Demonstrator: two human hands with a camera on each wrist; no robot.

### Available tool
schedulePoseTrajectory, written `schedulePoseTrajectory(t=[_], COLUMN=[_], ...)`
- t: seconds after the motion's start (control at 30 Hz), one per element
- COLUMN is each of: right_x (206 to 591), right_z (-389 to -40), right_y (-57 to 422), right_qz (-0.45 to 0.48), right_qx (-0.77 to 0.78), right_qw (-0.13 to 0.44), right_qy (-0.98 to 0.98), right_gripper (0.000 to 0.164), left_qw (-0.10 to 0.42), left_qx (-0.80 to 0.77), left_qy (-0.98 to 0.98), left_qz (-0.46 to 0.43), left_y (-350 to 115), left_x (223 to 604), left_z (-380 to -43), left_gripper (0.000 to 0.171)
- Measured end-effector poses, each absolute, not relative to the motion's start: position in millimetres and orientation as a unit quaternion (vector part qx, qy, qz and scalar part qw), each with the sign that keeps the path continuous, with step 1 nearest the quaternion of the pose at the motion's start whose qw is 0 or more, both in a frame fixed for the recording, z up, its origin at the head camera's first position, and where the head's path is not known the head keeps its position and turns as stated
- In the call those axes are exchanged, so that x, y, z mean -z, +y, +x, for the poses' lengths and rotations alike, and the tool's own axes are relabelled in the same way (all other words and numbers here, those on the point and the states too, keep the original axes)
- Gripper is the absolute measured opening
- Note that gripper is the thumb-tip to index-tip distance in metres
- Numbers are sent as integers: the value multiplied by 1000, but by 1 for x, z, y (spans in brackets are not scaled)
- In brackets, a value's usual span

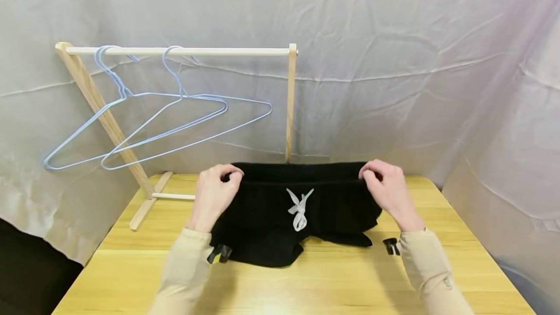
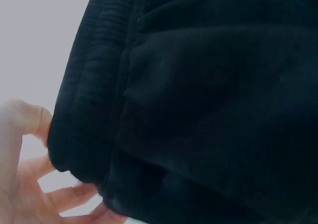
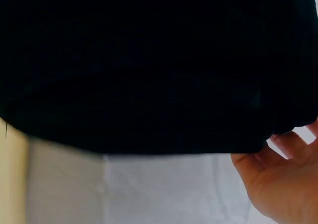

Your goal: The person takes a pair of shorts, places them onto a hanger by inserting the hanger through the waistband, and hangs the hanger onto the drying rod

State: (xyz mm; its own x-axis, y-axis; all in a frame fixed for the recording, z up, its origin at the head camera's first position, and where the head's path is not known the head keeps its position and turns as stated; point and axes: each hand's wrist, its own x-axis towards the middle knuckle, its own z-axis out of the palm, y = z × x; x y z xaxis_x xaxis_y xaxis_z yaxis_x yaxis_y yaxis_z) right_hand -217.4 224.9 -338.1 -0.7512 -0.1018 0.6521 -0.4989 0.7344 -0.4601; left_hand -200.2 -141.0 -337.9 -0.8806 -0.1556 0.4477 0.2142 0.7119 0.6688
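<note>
Black shorts (image 1: 269,218) held up over the wood-grain counter (image 1: 341,286), front toward the wearer of the head camera, waistband uppermost and spread wide between two bare hands. The opening shows as a dark gap between front and back edges. Pale drawstring (image 1: 299,210) tied in a bow at the middle of the front, loop hanging down.

Left grip (image 1: 216,191): grasping one end of the waistband, thumb and fingers pinched on the cloth. Left wrist view shows the gathered band and fingers at its corner. Right grip (image 1: 387,186): likewise grasping the opposite end; the right wrist view is mostly dark cloth, with fingers at its lower edge. Leg hems hang unevenly, the one on the left lower; whether that hem touches the counter is hard to judge from this angle.

Behind, to the left: wooden rack (image 1: 290,106) with a pale top rail. Light-blue wire hangers (image 1: 124,92) hang from the rail's left half, overlapping. The rack's right upright runs down behind the shorts; its left foot rests on the counter. Backdrop: wrinkled grey cloth (image 1: 393,86). Both sleeves (image 1: 188,261) beige.
</note>
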Motion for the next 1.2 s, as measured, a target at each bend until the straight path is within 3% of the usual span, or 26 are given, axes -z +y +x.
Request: schedulePoseTrajectory(t=[0.33, 0.73, 1.2], right_x=[396, 428, 428], right_z=[-207, -207, -198], right_y=[227, 221, 220], right_qz=[138, 137, 150], right_qx=[-351, -362, -383], right_qw=[293, 329, 269], right_qy=[-879, -862, -871], right_gripper=[24, 30, 28], left_qw=[270, 226, 149], left_qx=[420, 445, 426], left_qy=[-866, -865, -892], left_qz=[19, 48, 11], left_y=[-137, -144, -144], left_x=[389, 417, 425], left_z=[-194, -190, -191], left_gripper=[24, 26, 27])
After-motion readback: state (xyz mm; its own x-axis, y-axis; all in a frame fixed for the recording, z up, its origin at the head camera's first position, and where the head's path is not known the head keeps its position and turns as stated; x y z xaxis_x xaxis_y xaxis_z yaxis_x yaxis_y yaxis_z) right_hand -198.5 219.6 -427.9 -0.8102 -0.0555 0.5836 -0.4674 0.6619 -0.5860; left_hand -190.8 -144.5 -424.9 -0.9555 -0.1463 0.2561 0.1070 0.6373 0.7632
